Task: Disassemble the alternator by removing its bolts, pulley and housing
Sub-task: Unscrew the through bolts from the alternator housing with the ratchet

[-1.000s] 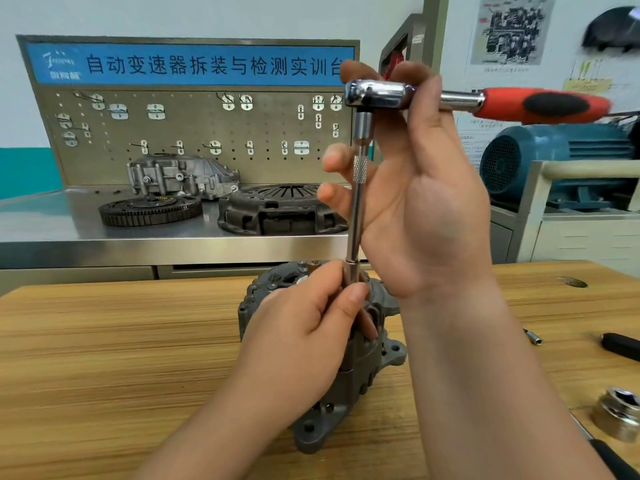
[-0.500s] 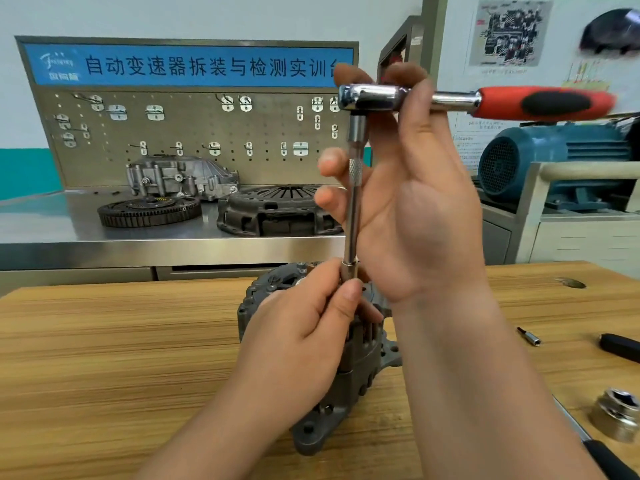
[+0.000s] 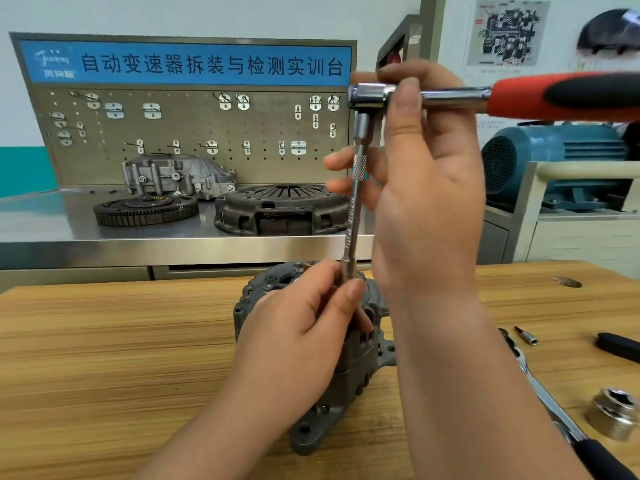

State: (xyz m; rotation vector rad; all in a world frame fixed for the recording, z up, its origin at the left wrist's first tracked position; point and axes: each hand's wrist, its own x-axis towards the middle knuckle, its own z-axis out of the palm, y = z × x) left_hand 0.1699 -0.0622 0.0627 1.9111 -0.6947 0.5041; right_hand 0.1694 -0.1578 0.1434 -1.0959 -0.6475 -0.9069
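The dark grey alternator (image 3: 360,368) stands on the wooden table (image 3: 104,358), mostly hidden by my left hand. A chrome ratchet (image 3: 369,95) with a red and black handle (image 3: 568,97) carries a long extension bar (image 3: 353,216) that runs straight down onto the alternator's top. My right hand (image 3: 426,188) grips the ratchet head, thumb over the shank, fingers curled behind the bar. My left hand (image 3: 304,337) pinches the bar's lower end where it meets the alternator. The bolt under it is hidden.
On the table to the right lie a small bit (image 3: 526,336), a second ratchet wrench (image 3: 547,393), a large chrome socket (image 3: 614,415) and a black tool end (image 3: 620,346). Behind stands a steel bench with a clutch cover (image 3: 280,209), a ring gear (image 3: 145,209) and a pegboard.
The ratchet and both hands have barely shifted, only a slight drift left; the grip on the head and the bar's lower end is the same.
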